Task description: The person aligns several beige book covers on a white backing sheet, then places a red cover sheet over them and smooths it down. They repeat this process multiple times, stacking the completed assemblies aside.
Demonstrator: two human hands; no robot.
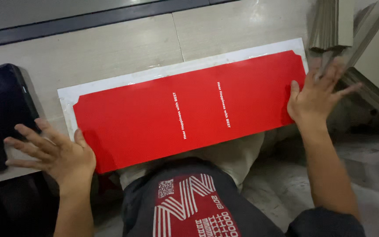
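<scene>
**Inspector:** Your red sheet [189, 112] lies flat on a white backing board [110, 83], which rests on the pale floor tiles [110, 48] in front of your knees. Its long axis runs from your left to your right, with the right end tilted away from you.

**Operator:** Where are my hands relative to it?

**Inspector:** One at each short end. Your left hand [55, 153] is at the near-left corner, fingers spread and released, thumb touching the sheet's edge; the fingers point away over the floor toward the black phone [7, 98]. Your right hand [319, 94] is at the far-right end, also open with fingers splayed, its thumb side against the short edge. Neither hand grasps anything.

**Operator:** Which hand is nearer?

**Inspector:** Both contact the sheet's ends; I judge neither to be better placed. The sheet spans the full gap between them, so its length lies across your body, not away from it.

**Operator:** Anything close by?

**Inspector:** A stack of grey boards [334, 24] lies just beyond your right fingertips, apart from the sheet.
</scene>
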